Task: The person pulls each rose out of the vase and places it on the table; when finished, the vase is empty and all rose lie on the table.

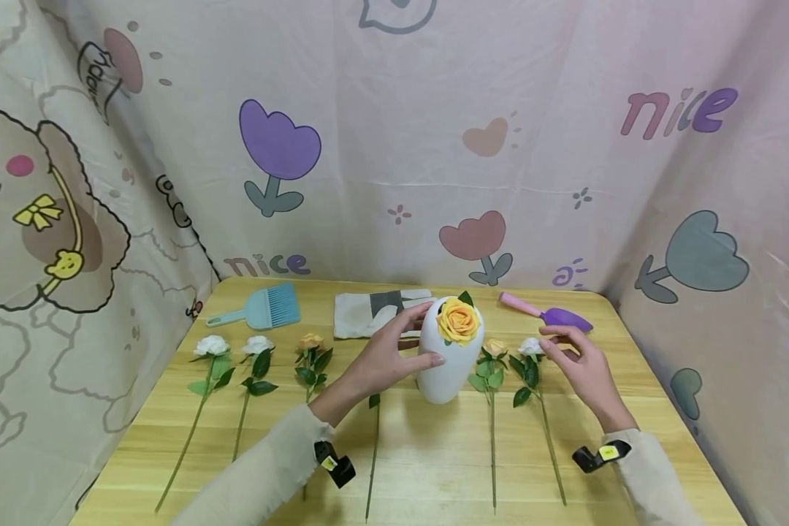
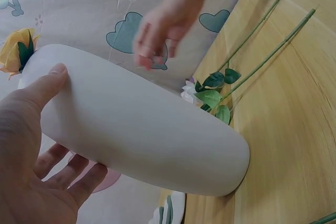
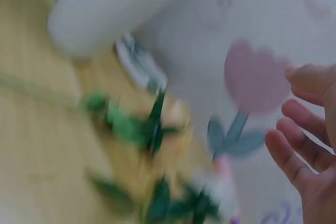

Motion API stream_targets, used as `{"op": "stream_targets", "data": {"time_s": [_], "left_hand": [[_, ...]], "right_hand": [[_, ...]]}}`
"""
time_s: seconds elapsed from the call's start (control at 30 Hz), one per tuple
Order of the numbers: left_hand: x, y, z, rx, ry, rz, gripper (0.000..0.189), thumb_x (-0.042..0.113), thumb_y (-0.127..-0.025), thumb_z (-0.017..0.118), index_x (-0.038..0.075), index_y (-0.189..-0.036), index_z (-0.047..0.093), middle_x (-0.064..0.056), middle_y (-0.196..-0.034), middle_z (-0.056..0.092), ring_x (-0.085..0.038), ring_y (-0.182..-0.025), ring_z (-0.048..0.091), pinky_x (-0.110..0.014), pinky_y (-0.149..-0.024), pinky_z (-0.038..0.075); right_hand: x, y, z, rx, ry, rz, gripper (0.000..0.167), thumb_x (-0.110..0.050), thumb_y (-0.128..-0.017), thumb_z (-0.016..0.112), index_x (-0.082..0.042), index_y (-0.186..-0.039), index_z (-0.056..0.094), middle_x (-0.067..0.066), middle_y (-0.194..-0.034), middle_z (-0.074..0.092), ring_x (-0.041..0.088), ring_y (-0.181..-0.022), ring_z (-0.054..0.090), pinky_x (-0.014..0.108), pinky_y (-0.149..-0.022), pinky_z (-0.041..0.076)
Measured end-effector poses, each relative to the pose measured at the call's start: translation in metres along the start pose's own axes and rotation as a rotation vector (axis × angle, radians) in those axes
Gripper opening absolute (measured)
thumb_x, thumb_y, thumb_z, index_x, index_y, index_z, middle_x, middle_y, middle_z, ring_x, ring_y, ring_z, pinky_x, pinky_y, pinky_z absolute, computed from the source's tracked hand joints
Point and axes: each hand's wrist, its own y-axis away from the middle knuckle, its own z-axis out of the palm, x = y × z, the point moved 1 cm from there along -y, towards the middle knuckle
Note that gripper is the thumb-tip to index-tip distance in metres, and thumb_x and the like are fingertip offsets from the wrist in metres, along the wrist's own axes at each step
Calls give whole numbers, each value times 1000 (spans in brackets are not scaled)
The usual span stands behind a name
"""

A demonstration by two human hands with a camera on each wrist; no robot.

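My left hand (image 1: 391, 354) grips a smooth white vase (image 1: 446, 372), its thumb on the near side and fingers round the far side. The vase seems to lean, its base at the tabletop. A yellow rose (image 1: 459, 321) with a green leaf sits in the vase's mouth; its stem is hidden inside. My right hand (image 1: 581, 365) is raised to the right of the vase, fingers loosely bent and holding nothing. Near its fingertips in the head view is a white rose (image 1: 530, 347), while the right wrist view shows that hand (image 3: 310, 135) in the air above the flowers.
Beside the vase lies another yellow rose (image 1: 495, 348). Several roses, including a white one (image 1: 212, 345), lie to the left; one stem (image 1: 372, 460) runs under my left hand. Behind are a blue dustpan-like brush (image 1: 269, 308), folded gloves (image 1: 355, 315) and a purple trowel (image 1: 565, 317).
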Motion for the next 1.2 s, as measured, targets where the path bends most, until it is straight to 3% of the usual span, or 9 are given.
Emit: {"op": "stream_targets", "data": {"time_s": [0.17,0.33,0.57,0.7,0.83,0.93,1.03,1.13,1.2], "left_hand": [[-1,0,0,3,-2,-1,88,33,-93,89,34,-167,40,2,-159,56,-27,-142,59,-55,-110,58],[-1,1,-1,1,11,0,88,33,-94,88,35,-167,40,2,-158,56,-28,-142,58,-58,-112,57],[-1,1,-1,-5,19,13,88,32,-95,87,31,-168,39,-4,-159,55,-33,-141,59,-63,-113,55],[0,1,-1,-3,-5,12,88,32,-95,87,31,-168,38,-3,-160,55,-31,-142,58,-58,-113,56],[0,1,-1,-3,-22,10,87,33,-95,87,29,-168,39,-3,-159,55,-29,-143,58,-58,-115,54],[0,1,0,-6,-9,19,84,34,-96,86,26,-167,41,-3,-158,55,-29,-142,58,-60,-117,52],[1,1,1,-12,5,28,83,34,-97,86,26,-167,41,-3,-158,55,-28,-142,58,-58,-117,54],[0,1,1,-10,8,39,85,34,-96,86,29,-167,40,-3,-158,55,-29,-141,59,-57,-113,56],[0,0,1,-5,10,45,86,33,-95,87,32,-168,40,-1,-157,56,-28,-141,59,-57,-111,58]], "right_hand": [[-45,-4,14,-60,-165,-179,29,2,-106,66,1,-135,69,0,-138,71,7,-121,68,14,-95,58],[-80,-5,34,-168,-250,-388,39,20,-97,64,5,-133,68,20,-160,56,19,-150,53,22,-115,51],[-107,4,54,-216,34,-534,46,10,-92,77,-17,-129,77,12,-164,55,23,-163,37,29,-134,30],[-117,5,64,-245,129,-598,46,5,-92,80,-17,-132,76,13,-167,51,33,-167,28,62,-134,26],[-131,1,75,-289,222,-604,43,-6,-99,76,-19,-140,73,12,-170,46,41,-169,15,86,-122,23],[-139,-2,84,-286,282,-613,38,-14,-105,71,-17,-143,72,14,-170,45,46,-168,13,86,-122,23],[-144,-5,90,-220,274,-630,32,-12,-106,69,-10,-138,72,17,-165,48,48,-164,24,79,-126,27],[-150,-10,88,-112,211,-652,28,-1,-102,70,-4,-130,74,20,-159,53,44,-155,43,58,-131,36],[-155,-16,83,-33,135,-661,30,9,-98,70,2,-127,74,23,-151,57,36,-142,57,40,-126,46]]}}
